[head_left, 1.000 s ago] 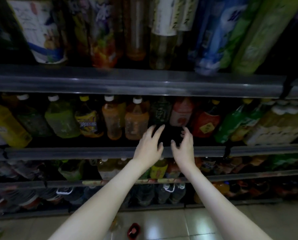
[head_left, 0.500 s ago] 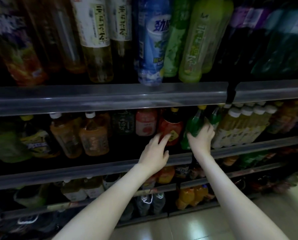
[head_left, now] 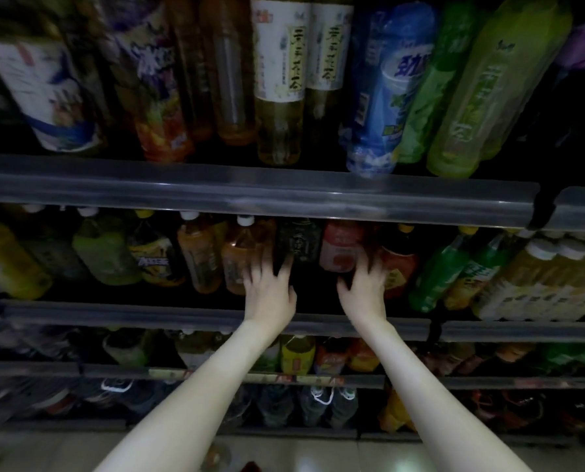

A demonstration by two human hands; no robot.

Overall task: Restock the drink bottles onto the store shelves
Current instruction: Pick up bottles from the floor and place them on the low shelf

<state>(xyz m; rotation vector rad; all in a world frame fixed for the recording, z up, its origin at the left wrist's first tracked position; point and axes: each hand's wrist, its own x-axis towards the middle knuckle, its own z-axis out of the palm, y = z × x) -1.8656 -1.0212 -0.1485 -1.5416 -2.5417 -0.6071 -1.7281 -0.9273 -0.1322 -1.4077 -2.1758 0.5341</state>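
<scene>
Both hands are in at the middle shelf (head_left: 148,315), over its front rail. The left hand (head_left: 270,296) has its fingers (head_left: 255,277) spread and released, gripping nothing. The tips are motion-blurred in front of the orange bottle (head_left: 238,264) and the dark bottle (head_left: 299,241), and I cannot tell if they touch. The right hand (head_left: 364,291) is the same: its fingers (head_left: 362,264) are spread and released, and nothing is held. The blurred tips overlap the base of the pink bottle (head_left: 340,245), with the red-label bottle (head_left: 400,267) just beside them. There is a dark gap on the shelf between the two hands.

Half a second ago the right hand was further right, at the green bottle (head_left: 437,270). It has now come off that and moved left to the pink one. The left hand has also shifted left, from the red-label bottle to the orange and dark pair. The view has swung back left too, and the row of pale bottles sits nearer the right edge.

The drink bottles stand in rows on every shelf, none in hand. The top shelf (head_left: 250,189) is full, and the tiled floor (head_left: 301,451) shows below.
</scene>
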